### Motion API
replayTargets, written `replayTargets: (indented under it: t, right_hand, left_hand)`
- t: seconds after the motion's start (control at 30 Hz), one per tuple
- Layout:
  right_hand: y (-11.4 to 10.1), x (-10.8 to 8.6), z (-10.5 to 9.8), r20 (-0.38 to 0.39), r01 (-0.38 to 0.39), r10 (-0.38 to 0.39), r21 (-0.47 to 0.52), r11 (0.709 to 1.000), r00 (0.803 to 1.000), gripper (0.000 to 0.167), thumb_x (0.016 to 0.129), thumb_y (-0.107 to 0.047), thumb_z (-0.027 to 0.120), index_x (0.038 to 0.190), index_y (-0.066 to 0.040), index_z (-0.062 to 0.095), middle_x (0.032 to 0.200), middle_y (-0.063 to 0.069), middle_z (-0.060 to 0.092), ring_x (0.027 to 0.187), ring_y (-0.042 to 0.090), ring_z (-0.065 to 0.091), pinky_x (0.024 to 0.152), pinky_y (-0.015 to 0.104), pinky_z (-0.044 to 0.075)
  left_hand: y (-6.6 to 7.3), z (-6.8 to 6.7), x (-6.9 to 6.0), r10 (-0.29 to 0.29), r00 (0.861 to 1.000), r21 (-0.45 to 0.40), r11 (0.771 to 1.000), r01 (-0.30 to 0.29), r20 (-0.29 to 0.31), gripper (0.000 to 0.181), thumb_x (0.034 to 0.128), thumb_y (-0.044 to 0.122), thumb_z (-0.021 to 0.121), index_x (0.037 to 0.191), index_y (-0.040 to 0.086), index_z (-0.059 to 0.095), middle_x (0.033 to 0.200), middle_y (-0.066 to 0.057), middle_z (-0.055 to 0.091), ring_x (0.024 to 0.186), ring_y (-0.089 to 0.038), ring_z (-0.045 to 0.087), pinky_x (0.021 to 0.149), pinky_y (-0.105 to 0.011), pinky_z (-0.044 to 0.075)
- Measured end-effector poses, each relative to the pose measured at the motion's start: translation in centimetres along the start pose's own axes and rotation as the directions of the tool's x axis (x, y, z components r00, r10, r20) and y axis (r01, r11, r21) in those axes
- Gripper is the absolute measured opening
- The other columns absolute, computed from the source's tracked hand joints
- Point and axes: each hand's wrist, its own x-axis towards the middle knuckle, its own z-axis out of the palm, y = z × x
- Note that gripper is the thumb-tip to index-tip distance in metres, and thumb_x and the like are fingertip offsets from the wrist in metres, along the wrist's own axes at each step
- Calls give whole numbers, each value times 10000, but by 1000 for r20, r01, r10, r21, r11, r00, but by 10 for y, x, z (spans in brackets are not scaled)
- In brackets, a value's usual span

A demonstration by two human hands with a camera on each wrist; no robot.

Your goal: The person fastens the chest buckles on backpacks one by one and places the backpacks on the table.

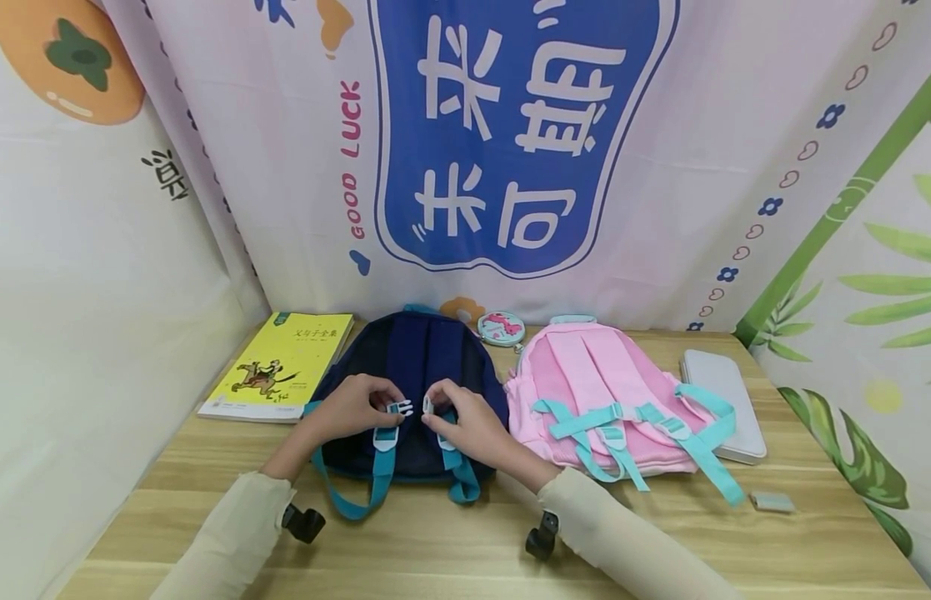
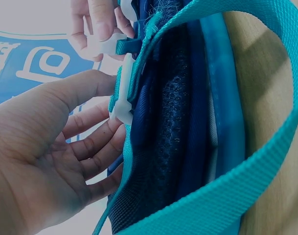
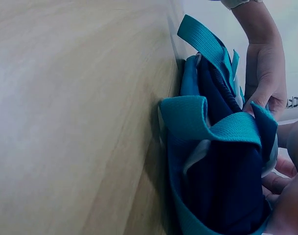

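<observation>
A navy backpack [image 1: 426, 350] with teal straps lies on the table, its shoulder straps facing up. Over its middle, my left hand [image 1: 354, 408] pinches the white pronged half of a buckle [image 1: 405, 407]. Just to the right, my right hand [image 1: 468, 421] pinches the white socket half [image 1: 427, 406]. A small gap separates the two halves. White strap adjusters [image 1: 386, 439] sit below the hands, and a teal strap loop [image 1: 360, 504] hangs toward the table's front. In the left wrist view, the left thumb and fingers are beside a white buckle piece [image 2: 123, 93].
Left of the backpack lies a yellow book [image 1: 285, 362]. To the right is a pink backpack [image 1: 600, 375] with a teal strap fastened across it, then a pale flat case [image 1: 723, 400]. A round pouch [image 1: 501, 327] lies behind; a small grey block [image 1: 771, 502] lies at right.
</observation>
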Motion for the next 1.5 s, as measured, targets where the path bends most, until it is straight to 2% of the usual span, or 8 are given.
replayTargets:
  t: [0.27, 0.7, 1.07, 1.4, 1.5]
  right_hand:
    - [0, 0, 1, -2, 10, -10, -3, 1000, 1000, 199, 989, -196, 682, 1163, -129, 612, 1109, 19, 718, 1047, 166, 677, 942, 345, 551]
    - [0, 1, 1, 22, 18, -17, -48, 999, 1000, 239, 974, -208, 703, 1196, -142, 644, 1119, 15, 728, 1063, 184, 659, 957, 377, 528]
    - [1, 2, 2, 26, 27, -25, -62, 998, 999, 263, 961, -206, 722, 1210, -147, 662, 1120, 25, 732, 1060, 187, 655, 949, 387, 527]
    - [-1, 1, 2, 14, 12, -11, -62, 998, 1000, 261, 959, -221, 725, 1197, -125, 679, 1138, 31, 731, 1068, 188, 656, 955, 388, 523]
    - [-2, 0, 2, -7, 13, -13, -33, 999, 1000, 243, 953, -207, 732, 1171, -113, 681, 1117, 33, 725, 1056, 186, 658, 945, 376, 537]
  left_hand:
    - [2, 0, 0, -3, 1000, 0, 1000, 3, -18, 145, 876, 147, 783, 1002, 79, 760, 865, 7, 719, 761, -94, 620, 702, -232, 539]
    - [12, 11, 7, -17, 992, -8, 1000, 16, -127, 155, 855, 154, 810, 978, 66, 775, 831, -2, 721, 735, -88, 620, 681, -222, 533]
    - [15, 19, 12, -43, 986, 11, 999, 46, -158, 158, 829, 150, 822, 945, 55, 774, 799, 0, 719, 714, -80, 620, 666, -226, 532]
    - [18, 20, 11, -34, 986, 9, 999, 36, -165, 151, 836, 140, 817, 944, 42, 775, 805, -21, 726, 716, -85, 636, 665, -216, 534]
    - [18, 19, 10, -25, 986, 3, 1000, 26, -166, 148, 840, 136, 812, 946, 40, 775, 806, -22, 723, 717, -86, 633, 663, -215, 535]
